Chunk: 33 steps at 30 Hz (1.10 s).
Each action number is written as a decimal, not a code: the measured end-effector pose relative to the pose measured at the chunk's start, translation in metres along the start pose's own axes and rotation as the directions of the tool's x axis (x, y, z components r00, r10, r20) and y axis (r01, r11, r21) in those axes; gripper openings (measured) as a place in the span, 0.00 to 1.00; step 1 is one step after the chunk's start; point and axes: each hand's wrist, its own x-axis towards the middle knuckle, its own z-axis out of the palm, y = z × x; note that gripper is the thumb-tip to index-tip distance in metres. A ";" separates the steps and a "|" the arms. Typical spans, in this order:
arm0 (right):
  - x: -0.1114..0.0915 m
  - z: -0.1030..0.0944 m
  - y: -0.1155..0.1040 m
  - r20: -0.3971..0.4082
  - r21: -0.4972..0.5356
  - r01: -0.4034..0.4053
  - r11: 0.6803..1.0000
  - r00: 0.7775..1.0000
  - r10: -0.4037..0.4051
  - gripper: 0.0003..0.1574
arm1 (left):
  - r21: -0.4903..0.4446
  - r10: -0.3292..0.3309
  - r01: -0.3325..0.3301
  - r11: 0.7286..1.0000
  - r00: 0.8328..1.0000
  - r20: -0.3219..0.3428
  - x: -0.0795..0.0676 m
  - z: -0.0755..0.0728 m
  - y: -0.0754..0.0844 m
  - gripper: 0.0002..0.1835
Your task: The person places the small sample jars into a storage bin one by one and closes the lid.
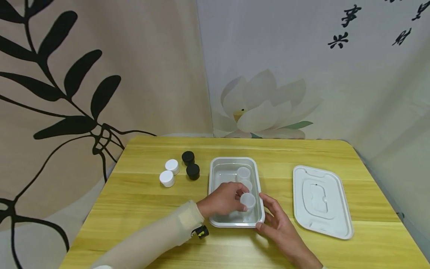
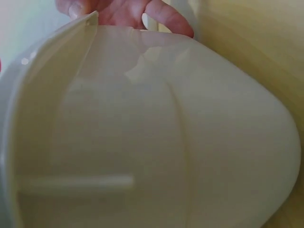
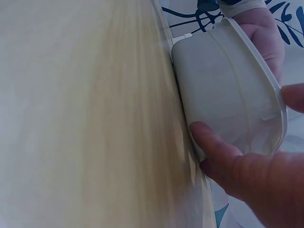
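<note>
In the head view my left hand [image 1: 224, 198] reaches into a white rectangular box [image 1: 215, 172] and grips a small round white jar [image 1: 248, 200] between thumb and fingers. Two more small white jars [image 1: 243, 173] stand behind it along the box's right side, the nearer one partly hidden. My right hand [image 1: 280, 224] holds the box's front right corner, thumb at the front and fingers along the side. The box's outer wall [image 2: 133, 118] fills most of the left wrist view. In the right wrist view, fingers [image 3: 213, 145] rest against the box [image 3: 213, 80].
Two white jars [image 1: 167, 178] and two black jars [image 1: 193, 172] stand on the wooden table [image 1: 161, 213] left of the box. A white lid [image 1: 322, 201] lies flat to the right. Printed curtains [image 1: 161, 74] hang behind the table.
</note>
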 end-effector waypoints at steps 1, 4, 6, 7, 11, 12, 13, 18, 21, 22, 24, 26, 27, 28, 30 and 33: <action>0.000 0.000 0.000 0.002 0.001 -0.001 1.000 1.000 0.001 0.51 | 0.006 0.003 -0.003 1.000 1.000 -0.004 0.000 0.001 0.000 0.23; 0.000 0.000 0.000 0.003 0.004 -0.001 1.000 1.000 0.001 0.51 | 0.028 0.009 -0.008 1.000 1.000 -0.013 -0.001 0.003 0.001 0.24; 0.000 0.000 -0.001 0.004 0.001 0.000 1.000 1.000 0.000 0.51 | 0.048 0.011 -0.011 0.999 1.000 -0.014 -0.001 0.004 0.001 0.25; 0.000 0.000 -0.001 0.004 -0.002 0.003 1.000 1.000 -0.003 0.51 | 0.055 0.014 -0.013 0.998 1.000 -0.014 -0.001 0.004 0.001 0.25; 0.000 0.000 -0.001 0.009 -0.010 0.017 1.000 1.000 -0.017 0.51 | 0.075 0.022 -0.021 0.997 1.000 -0.015 -0.002 0.006 0.000 0.25; 0.000 0.000 -0.001 0.010 -0.012 0.021 1.000 1.000 -0.021 0.51 | 0.076 0.026 -0.025 0.997 1.000 -0.016 -0.001 0.006 0.000 0.25; 0.000 -0.001 -0.001 0.012 -0.012 0.024 1.000 1.000 -0.024 0.51 | 0.078 0.029 -0.027 0.997 0.999 -0.018 -0.001 0.006 0.000 0.25; 0.000 -0.001 0.000 0.016 -0.013 0.033 0.999 0.999 -0.033 0.51 | 0.094 0.042 -0.039 0.995 0.999 -0.024 -0.001 0.007 0.001 0.24; 0.001 -0.001 0.000 0.015 -0.011 0.029 1.000 0.999 -0.029 0.51 | 0.113 0.043 -0.041 0.993 0.999 -0.021 0.000 0.008 0.000 0.25; 0.001 -0.001 0.000 0.013 -0.011 0.024 1.000 1.000 -0.024 0.51 | 0.123 0.042 -0.039 0.992 0.999 -0.020 0.000 0.008 0.000 0.26; 0.001 -0.001 0.000 0.010 -0.009 0.009 1.000 1.000 -0.009 0.51 | 0.144 0.041 -0.038 0.989 0.999 -0.017 0.000 0.009 0.001 0.27; 0.000 -0.001 0.000 0.008 -0.007 -0.007 1.000 1.000 0.008 0.52 | 0.164 0.039 -0.036 0.986 0.999 -0.015 -0.001 0.009 0.002 0.28; 0.000 0.000 0.000 0.006 -0.005 -0.018 1.000 1.000 0.018 0.52 | 0.174 0.040 -0.036 0.984 0.999 -0.016 -0.002 0.008 0.002 0.28; 0.000 0.000 0.000 0.007 -0.005 -0.027 1.000 1.000 0.027 0.52 | 0.186 0.040 -0.036 0.982 0.999 -0.017 -0.003 0.008 0.003 0.28; 0.000 0.000 0.000 0.004 -0.002 -0.043 0.999 0.999 0.043 0.52 | 0.202 0.038 -0.033 0.979 0.999 -0.020 -0.004 0.007 0.005 0.28; 0.000 -0.001 0.000 -0.003 -0.008 -0.055 0.998 0.999 0.054 0.52 | 0.210 0.031 -0.025 0.977 0.999 -0.027 -0.007 0.003 0.008 0.27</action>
